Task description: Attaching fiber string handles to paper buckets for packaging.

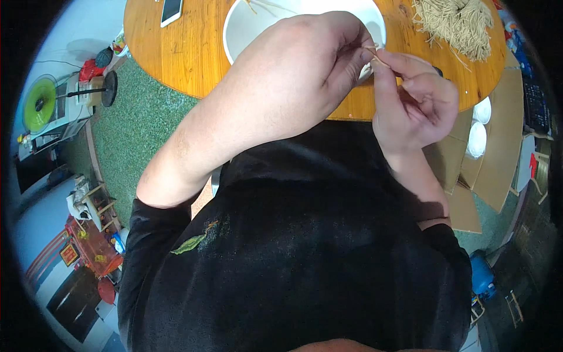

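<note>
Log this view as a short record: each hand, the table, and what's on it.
Left hand: left hand pinching a thin tan strand
Right hand: right hand pinching the same strand
Table: round wooden table
Behind hands: white bowl, partly hidden
Table, right: loose heap of tan strands
Table, upper left: phone, dark screen

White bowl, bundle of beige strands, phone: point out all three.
White bowl (247, 32): head view, on its bare inner wall at the left.
Bundle of beige strands (460, 28): head view, on the middle of the heap.
Phone (172, 9): head view, on its dark screen.
</note>
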Demonstrator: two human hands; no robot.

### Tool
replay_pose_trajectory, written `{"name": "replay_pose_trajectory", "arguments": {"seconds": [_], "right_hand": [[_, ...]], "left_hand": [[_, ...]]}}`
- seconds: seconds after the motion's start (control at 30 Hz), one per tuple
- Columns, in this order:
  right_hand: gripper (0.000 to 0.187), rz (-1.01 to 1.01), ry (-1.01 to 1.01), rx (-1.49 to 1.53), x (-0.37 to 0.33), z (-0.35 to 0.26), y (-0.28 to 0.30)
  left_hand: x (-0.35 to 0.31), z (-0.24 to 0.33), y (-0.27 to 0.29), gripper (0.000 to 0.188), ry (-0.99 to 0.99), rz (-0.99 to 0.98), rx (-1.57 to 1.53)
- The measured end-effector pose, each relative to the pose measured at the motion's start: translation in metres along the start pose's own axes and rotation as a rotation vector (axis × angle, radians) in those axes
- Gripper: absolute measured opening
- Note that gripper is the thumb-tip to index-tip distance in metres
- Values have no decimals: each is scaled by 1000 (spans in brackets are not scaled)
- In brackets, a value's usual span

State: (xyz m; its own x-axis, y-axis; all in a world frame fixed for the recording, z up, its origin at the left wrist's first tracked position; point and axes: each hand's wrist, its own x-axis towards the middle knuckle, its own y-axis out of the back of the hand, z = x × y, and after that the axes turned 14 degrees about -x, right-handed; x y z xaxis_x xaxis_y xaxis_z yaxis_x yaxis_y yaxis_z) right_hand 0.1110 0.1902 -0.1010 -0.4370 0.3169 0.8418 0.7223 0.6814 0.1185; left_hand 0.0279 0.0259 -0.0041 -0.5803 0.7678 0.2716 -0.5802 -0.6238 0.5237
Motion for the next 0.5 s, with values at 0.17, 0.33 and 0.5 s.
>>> {"name": "replay_pose_trajectory", "arguments": {"seconds": [0.17, 0.33, 0.5], "right_hand": [[37, -14, -283, 251, 0, 0, 1], [35, -18, -277, 262, -1, 0, 0], [35, -14, -272, 329, 1, 0, -1]], "left_hand": [[-1, -3, 0, 16, -31, -10, -48], [1, 2, 6, 16, 30, -53, -59], [18, 34, 21, 8, 454, -174, -228]]}}
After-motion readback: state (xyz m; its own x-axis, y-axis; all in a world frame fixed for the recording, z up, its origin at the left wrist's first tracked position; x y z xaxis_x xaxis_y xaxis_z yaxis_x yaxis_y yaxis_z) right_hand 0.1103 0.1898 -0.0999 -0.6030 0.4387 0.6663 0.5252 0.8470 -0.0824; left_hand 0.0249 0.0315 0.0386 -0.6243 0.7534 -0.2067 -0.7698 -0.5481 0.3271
